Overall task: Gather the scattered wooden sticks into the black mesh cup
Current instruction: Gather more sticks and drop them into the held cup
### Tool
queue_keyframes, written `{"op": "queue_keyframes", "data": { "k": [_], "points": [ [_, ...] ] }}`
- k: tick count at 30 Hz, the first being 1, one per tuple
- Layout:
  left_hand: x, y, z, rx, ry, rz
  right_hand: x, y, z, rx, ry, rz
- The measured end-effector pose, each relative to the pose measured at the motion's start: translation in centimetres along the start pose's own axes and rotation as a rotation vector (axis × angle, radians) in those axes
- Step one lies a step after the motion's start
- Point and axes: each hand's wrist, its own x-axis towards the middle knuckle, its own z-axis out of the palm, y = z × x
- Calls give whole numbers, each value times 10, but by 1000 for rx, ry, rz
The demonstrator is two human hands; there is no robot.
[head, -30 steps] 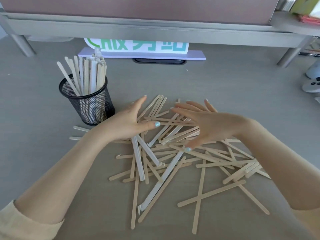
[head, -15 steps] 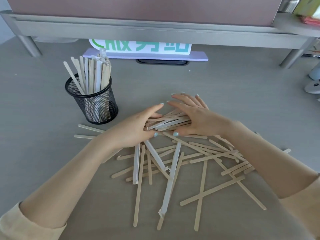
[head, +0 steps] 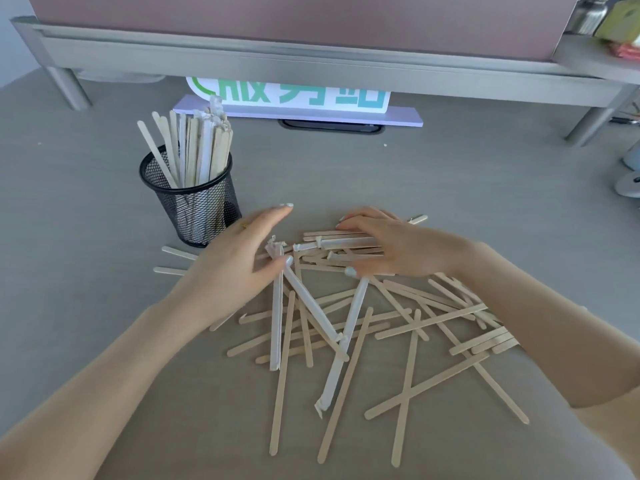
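Toward the left edge of the grey table (head: 450, 174) stands the round black mesh cup (head: 194, 206), already holding a bundle of upright flat wooden sticks (head: 194, 147), some in white paper wrappers. Just beside it the left hand (head: 235, 268) lies with fingers straight and relaxed, its palm turned toward the pile, probably to push sticks together. In the middle of the table, running toward the near edge, the scattered flat wooden sticks (head: 408, 341) cross each other in disorder. The right hand (head: 391, 247), fingers loosely bent, presses on a small aligned bundle of sticks (head: 343, 242), likely to square it for one lift
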Motion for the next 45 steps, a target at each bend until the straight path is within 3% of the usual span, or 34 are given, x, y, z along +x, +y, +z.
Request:
{"op": "queue_keyframes", "data": {
  "k": [3, 7, 11, 15, 21, 27, 34, 41, 45],
  "points": [
    [-8, -4, -9, -7, 246, 77, -1, 0, 4, -51, -31, 12],
    [-10, -12, -21, 14, 556, 140, 0, 0, 9, -35, 73, 7],
    [-10, -23, -25, 30, 692, 96, -5, -1, 14, -94, 103, 90],
    [-9, -33, -24, -51, 685, -119, -10, 0, 13, -80, 118, 129],
    [-6, -48, -18, -399, 555, -414, -6, -11, 2, -112, 119, 28],
    [-1, -59, -11, -571, 422, -395, 2, -18, 7, -299, 122, -2],
    [-1, -62, -10, -584, 426, -382, 5, -36, 10, -517, 132, 6],
    [-5, -56, -13, -606, 434, -355, 16, -39, -1, -379, -6, 97],
    [-5, -57, -12, -596, 425, -363, 13, -31, -7, -160, 107, 82]
  ]
}}
